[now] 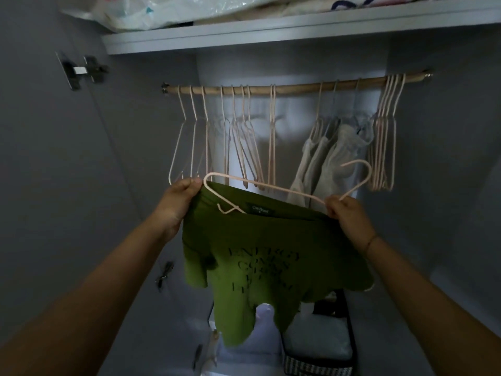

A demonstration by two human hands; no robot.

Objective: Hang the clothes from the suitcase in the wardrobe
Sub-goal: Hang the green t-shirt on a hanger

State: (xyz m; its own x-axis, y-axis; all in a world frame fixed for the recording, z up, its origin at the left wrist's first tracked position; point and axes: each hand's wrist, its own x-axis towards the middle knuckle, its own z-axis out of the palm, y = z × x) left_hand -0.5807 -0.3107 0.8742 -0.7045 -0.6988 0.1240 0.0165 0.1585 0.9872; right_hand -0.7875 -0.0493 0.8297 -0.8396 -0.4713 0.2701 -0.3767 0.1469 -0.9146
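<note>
The left hand point(181, 198) pinches one shoulder of a green cotton T-shirt with black lettering point(260, 264), while the right hand point(345, 215) grips a pale pink wire hanger point(271, 187) partly slipped into its collar, both held below the wooden wardrobe rail point(295, 84) with empty pink hangers point(238, 137).

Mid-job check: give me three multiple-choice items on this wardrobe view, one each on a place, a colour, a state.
1. The grey garments hang on the rod: A at its left end; B right of its middle; C dead centre.
2. The held shirt is: A green; B red; C white.
3. The held hanger is: A hooked on the rod; B off the rod; C on the floor.
B, they hang right of middle; A, the cloth is green; B, the right hand pinches it below the rod.
</note>
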